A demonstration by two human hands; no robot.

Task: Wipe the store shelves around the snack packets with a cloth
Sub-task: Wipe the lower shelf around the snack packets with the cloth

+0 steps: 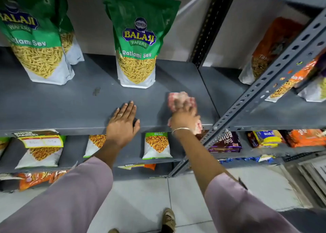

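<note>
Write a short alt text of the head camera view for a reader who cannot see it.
A right hand presses a crumpled pink-and-white cloth on a grey metal shelf, while the left hand rests flat beside it. Green Balaji Ratlami Sev snack packets stand upright behind.

The person wears loose mauve-pink sleeves (pixel 67 197) ending at mid-forearm. The left hand (pixel 123 125) bears a thin ring, the right hand (pixel 183 118) a slim gold bangle at the wrist. A tan shoe (pixel 169 218) shows below.

grey metal racking with a perforated upright (pixel 275 84) stands against a pale wall (pixel 88 17) on a white tiled floor (pixel 141 197).
</note>
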